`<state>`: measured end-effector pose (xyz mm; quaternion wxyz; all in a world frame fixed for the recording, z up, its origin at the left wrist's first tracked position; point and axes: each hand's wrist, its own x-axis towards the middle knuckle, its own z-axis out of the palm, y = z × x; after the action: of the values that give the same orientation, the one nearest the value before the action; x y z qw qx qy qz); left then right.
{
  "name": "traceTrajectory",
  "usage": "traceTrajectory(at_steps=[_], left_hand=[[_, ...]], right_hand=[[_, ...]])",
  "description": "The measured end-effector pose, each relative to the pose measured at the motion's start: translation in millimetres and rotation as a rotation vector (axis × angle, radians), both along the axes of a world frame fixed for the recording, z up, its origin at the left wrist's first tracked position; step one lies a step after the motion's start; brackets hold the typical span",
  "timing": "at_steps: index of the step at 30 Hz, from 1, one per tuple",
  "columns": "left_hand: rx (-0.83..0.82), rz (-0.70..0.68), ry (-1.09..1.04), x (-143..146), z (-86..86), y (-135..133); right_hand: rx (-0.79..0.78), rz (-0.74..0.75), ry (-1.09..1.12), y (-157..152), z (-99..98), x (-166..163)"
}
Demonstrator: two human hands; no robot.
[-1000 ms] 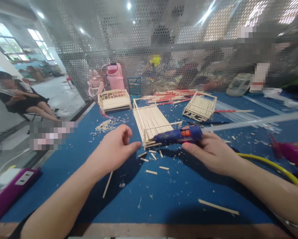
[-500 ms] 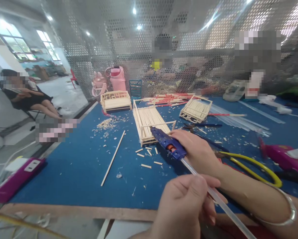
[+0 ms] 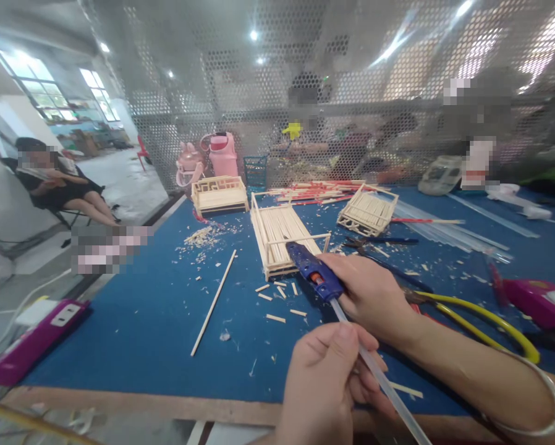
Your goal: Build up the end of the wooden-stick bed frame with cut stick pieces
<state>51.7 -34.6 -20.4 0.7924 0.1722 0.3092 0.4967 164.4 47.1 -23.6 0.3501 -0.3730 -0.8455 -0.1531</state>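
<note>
My right hand [image 3: 370,290] is wrapped round a blue glue gun [image 3: 315,275], whose nozzle points away over the near end of a small bed-like frame [image 3: 282,232] made of wooden sticks. Whether the nozzle touches the wood I cannot tell. A long translucent glue stick [image 3: 379,374] runs out of the gun's back end. My left hand [image 3: 326,377] pinches this glue stick between thumb and fingers, a short way behind the gun. Several short stick offcuts [image 3: 275,318] and one long wooden stick [image 3: 214,303] lie left of the gun.
Two more stick models, a bench [image 3: 219,196] and a smaller frame [image 3: 368,211], stand behind. Yellow-handled cutters [image 3: 486,321] and pliers [image 3: 382,241] lie at right, near clear glue sticks [image 3: 444,228]. A purple power strip [image 3: 41,340] is at left. A person [image 3: 50,182] sits beyond.
My left hand has shifted left along with the glue stick's rear end, which now hangs more steeply. The camera view has tilted slightly; the glue gun stays over the frame.
</note>
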Motion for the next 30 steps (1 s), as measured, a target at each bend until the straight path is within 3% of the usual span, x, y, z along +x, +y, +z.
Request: traceTrajectory(at_steps=[5, 9, 13, 17, 22, 26, 30], left_hand=[[0.044, 0.033, -0.07, 4.0, -14.3, 1.7], [0.034, 0.046, -0.035, 1.9, -13.5, 4.1], [0.051, -0.077, 0.093, -3.8, -10.0, 1.9], [0.265, -0.164, 0.436, -18.0, -12.0, -5.3], [0.778, -0.032, 1.01, -64.2, 3.1, -4.9], [0.771, -0.045, 1.266, -95.4, 9.9, 2.5], [0.753, -0.03, 1.335, -99.3, 5.2, 4.5]], right_hand=[[-0.065, 0.045, 0.008, 0.1, -4.9, -2.9], [-0.03, 0.019, 0.011, 0.7, -8.0, -3.1], [-0.067, 0.054, 0.077, -1.5, -4.2, -3.8], [-0.437, 0.063, 0.272, -2.6, 8.5, -2.7], [-0.831, 0.129, 0.43, 1.0, 24.2, 3.1], [-1.01, 0.248, 0.598, 2.6, 25.3, 3.0], [-1.045, 0.235, 0.698, 6.3, 19.6, 2.6]])
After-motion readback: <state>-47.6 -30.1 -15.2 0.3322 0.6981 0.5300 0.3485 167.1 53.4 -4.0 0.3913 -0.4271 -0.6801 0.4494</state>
